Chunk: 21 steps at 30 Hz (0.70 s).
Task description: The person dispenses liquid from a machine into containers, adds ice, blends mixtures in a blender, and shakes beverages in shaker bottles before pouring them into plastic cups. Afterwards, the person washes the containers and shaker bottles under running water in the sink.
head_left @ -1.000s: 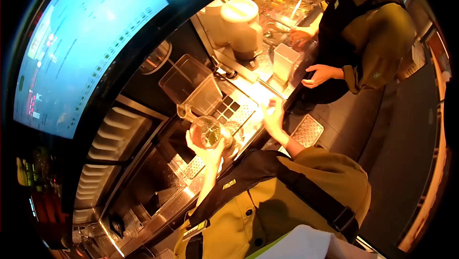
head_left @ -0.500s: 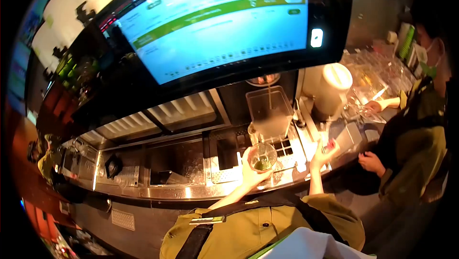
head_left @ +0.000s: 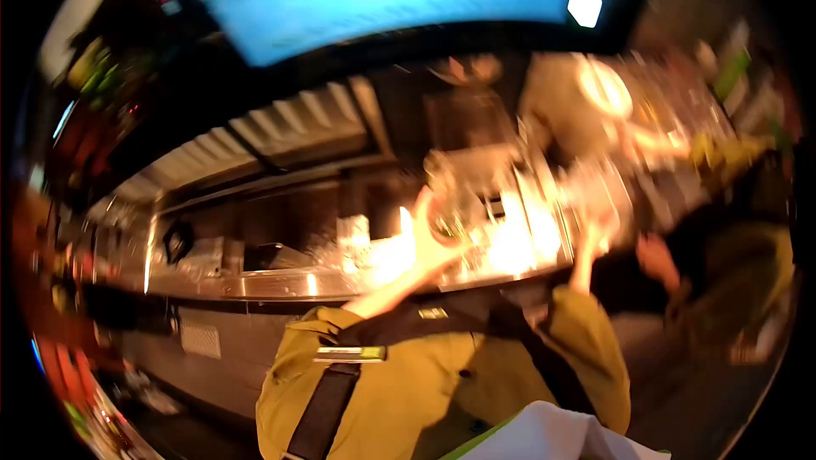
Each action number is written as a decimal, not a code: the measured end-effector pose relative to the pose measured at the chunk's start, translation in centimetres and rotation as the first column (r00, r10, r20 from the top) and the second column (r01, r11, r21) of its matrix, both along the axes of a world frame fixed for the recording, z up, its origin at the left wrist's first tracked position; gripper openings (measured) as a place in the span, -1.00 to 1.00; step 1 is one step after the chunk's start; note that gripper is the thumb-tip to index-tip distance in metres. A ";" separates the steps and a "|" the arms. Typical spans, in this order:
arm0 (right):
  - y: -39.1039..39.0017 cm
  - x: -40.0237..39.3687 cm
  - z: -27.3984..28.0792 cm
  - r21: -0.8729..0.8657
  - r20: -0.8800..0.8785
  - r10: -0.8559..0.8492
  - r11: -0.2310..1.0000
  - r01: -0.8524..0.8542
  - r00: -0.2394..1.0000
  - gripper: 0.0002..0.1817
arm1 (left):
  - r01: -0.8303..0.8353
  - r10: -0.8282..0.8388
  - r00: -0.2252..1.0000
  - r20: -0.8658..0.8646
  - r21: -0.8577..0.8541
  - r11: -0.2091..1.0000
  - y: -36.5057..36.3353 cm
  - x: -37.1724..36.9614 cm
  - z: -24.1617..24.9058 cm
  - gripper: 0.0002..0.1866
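Head view: one clear cup [head_left: 452,215], green matter inside, is held over the metal counter [head_left: 276,286], in front of the clear tub [head_left: 489,167]. Risk, as judged: contents could be spilled by a tilt or by a knock against the tub; a bump could be caused if the right hand [head_left: 598,226] is swung towards the co-worker's hand [head_left: 657,259] nearby. Left hand [head_left: 432,246]: curled around the cup, forearm slanted forward. Right hand: forearm raised forward; blurred, spread or pinching cannot be told.

The right grip [head_left: 599,226] has moved farther from the cup [head_left: 451,220], seemingly reaching a blurred pale container [head_left: 607,190].
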State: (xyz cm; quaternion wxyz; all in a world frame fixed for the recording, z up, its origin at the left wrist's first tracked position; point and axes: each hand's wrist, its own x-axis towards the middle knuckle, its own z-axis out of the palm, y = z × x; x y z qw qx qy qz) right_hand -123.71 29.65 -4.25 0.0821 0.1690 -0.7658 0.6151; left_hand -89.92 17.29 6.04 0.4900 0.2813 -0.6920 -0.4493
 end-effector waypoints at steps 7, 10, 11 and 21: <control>1.5 7.2 13.1 0.323 -0.524 0.499 0.866 -0.381 0.690 -0.39 | 0.201 -0.190 0.970 0.151 -0.060 0.978 -1.0 -1.8 2.1 0.25; 1.2 9.0 18.9 0.524 -0.605 0.665 0.747 -0.410 0.438 -0.28 | 0.263 -0.246 0.948 0.203 -0.058 0.963 -0.9 -3.0 2.6 0.26; 1.1 9.5 20.5 0.610 -0.610 0.711 0.703 -0.366 0.349 -0.26 | 0.299 -0.289 0.942 0.170 -0.038 0.954 -0.6 -3.2 3.3 0.25; 0.3 14.9 32.3 0.877 -0.457 0.883 0.467 0.113 -0.107 -0.43 | 0.329 -0.266 0.921 0.285 -0.204 0.922 2.3 -5.0 4.8 0.18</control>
